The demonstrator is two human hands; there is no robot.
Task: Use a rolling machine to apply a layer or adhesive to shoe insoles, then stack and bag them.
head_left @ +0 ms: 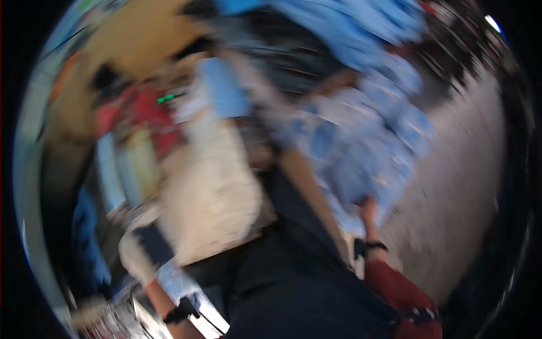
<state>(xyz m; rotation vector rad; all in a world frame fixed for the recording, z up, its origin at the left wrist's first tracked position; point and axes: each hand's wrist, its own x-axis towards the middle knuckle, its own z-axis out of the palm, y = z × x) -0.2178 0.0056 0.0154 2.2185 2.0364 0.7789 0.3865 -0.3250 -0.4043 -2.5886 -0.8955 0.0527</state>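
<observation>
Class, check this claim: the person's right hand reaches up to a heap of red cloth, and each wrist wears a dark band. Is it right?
Not quite. The head view, though blurred, shows the right hand reaching up to a heap of light blue cloth, not red. The rest holds: each wrist wears a dark band, also by the left hand.

The picture is badly smeared. The left hand (135, 257) is seen low on the left in a pale glove, with a dark band on the wrist. The right hand (370, 212) is raised at the lower right, above a dark wrist strap and a red sleeve. The fingers cannot be made out.
</observation>
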